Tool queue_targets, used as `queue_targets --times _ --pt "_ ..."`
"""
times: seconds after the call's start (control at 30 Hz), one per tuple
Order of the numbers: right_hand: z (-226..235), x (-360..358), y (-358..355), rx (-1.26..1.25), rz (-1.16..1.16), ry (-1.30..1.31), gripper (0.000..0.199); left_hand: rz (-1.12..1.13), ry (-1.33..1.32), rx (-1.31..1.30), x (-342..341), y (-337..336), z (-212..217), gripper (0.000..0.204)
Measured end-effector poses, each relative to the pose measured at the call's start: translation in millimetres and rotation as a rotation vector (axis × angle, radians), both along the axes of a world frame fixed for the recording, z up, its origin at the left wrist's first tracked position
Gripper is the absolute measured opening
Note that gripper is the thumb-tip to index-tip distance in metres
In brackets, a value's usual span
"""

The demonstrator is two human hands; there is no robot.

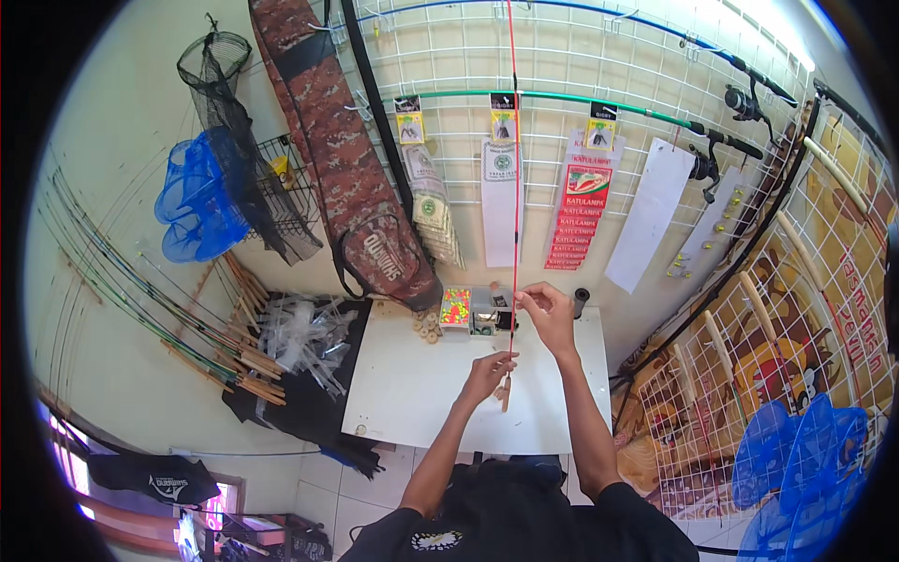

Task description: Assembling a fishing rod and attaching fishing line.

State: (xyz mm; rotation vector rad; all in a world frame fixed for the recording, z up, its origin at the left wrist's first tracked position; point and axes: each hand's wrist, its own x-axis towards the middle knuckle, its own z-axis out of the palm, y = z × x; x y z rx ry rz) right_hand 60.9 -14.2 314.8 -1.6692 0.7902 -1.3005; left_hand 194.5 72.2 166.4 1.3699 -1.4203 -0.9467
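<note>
A thin red fishing rod (514, 187) stands upright in front of me, its tip running past the top of the picture. Beside its lower part, my right hand (551, 321) is closed with thumb and forefinger pinched at the red shaft. Lower down, my left hand (487, 377) has its fingers bent together against the shaft just above the handle. A short wooden-looking handle (507, 393) shows below that hand, over the white table (421, 393). Whether a fine line lies in either pinch is too small to tell.
Behind my hands stands a compartment box (456, 328) with brightly coloured small pieces. Cork-like rings (429, 330) lie left of it, a black cylinder (581, 298) to the right. A camouflage rod bag (346, 159) hangs by the wire rack. Blue nets (796, 459) hang at right.
</note>
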Motion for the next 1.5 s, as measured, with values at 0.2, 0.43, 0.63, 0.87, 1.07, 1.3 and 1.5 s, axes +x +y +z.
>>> queue_targets --times 0.2,0.43,0.63,0.87,1.07,1.3,1.5 --pt "10.4 -1.3 -2.2 0.008 -0.015 -0.045 0.014 -0.006 0.012 0.025 -0.6 2.3 0.1 0.029" --pt "27.8 -6.0 -3.7 0.019 -0.020 -0.112 0.012 -0.003 0.030 0.010 2.7 9.8 -8.3 0.029" --pt "26.1 -14.4 -11.5 -0.024 -0.010 -0.126 0.014 0.029 0.006 -0.013 -3.7 14.3 -1.6 0.027" --pt "26.7 -23.1 -8.5 -0.011 -0.006 -0.140 0.020 0.049 -0.031 -0.019 -10.7 17.9 0.2 0.027" --pt "23.6 -38.3 2.3 0.030 0.019 -0.114 0.021 0.081 -0.044 -0.040 -22.5 26.9 -3.0 0.026" --pt "16.5 -49.2 7.1 0.024 0.033 -0.076 0.023 0.086 -0.083 0.021 -35.8 43.7 2.1 0.027" --pt "12.9 -47.2 10.8 0.035 0.039 -0.058 0.025 0.116 -0.038 0.015 -36.7 50.9 1.3 0.030"
